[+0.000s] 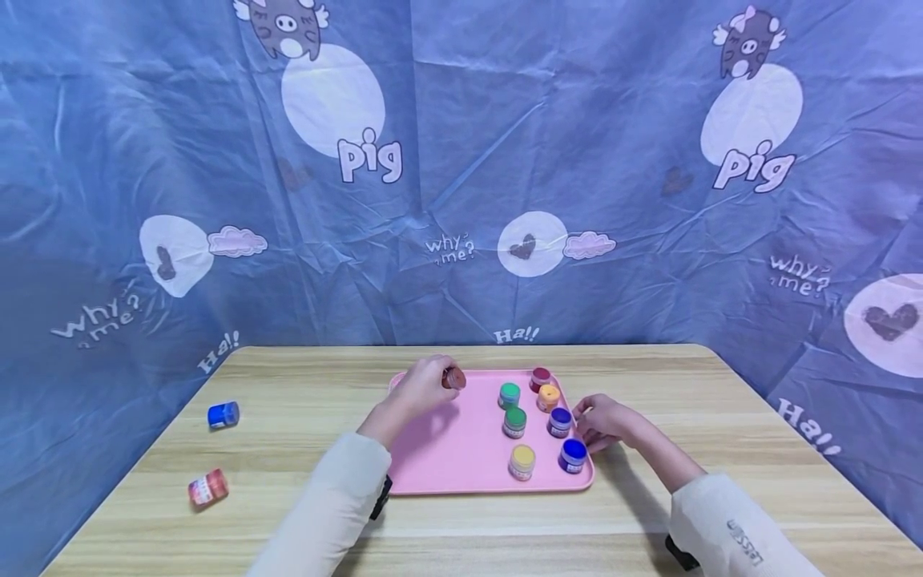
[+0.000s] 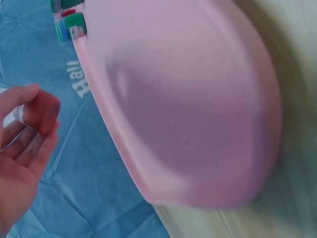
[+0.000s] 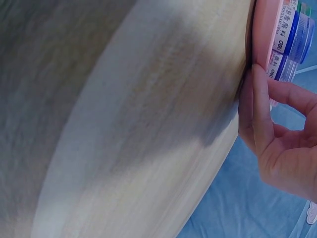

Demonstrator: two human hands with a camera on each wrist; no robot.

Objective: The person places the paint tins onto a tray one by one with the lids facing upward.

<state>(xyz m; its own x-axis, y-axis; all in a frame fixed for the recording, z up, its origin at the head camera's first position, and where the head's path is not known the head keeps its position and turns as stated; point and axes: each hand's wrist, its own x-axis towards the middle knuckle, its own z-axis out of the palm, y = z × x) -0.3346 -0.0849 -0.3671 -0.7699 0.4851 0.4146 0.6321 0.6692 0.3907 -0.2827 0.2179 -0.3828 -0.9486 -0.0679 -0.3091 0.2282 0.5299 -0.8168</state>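
Observation:
Over the left end of the pink tray (image 1: 461, 453), my left hand (image 1: 424, 386) grips a reddish-brown paint jar (image 1: 454, 378) between thumb and fingers. In the left wrist view this jar (image 2: 42, 113) is tilted, its coloured end facing the tray. My right hand (image 1: 604, 423) holds the tray's right rim, fingertips at the edge beside a blue jar (image 1: 559, 422). Another blue jar (image 1: 573, 455) stands at the near right corner. A dark red jar (image 1: 541, 379), an orange jar (image 1: 548, 397), two green jars (image 1: 515, 421) and a yellow jar (image 1: 522, 462) also stand on the tray.
On the wooden table (image 1: 288, 449), left of the tray, a blue jar (image 1: 223, 414) and a red jar (image 1: 208, 489) lie on their sides. A blue printed cloth (image 1: 461, 304) hangs behind the table and along both sides.

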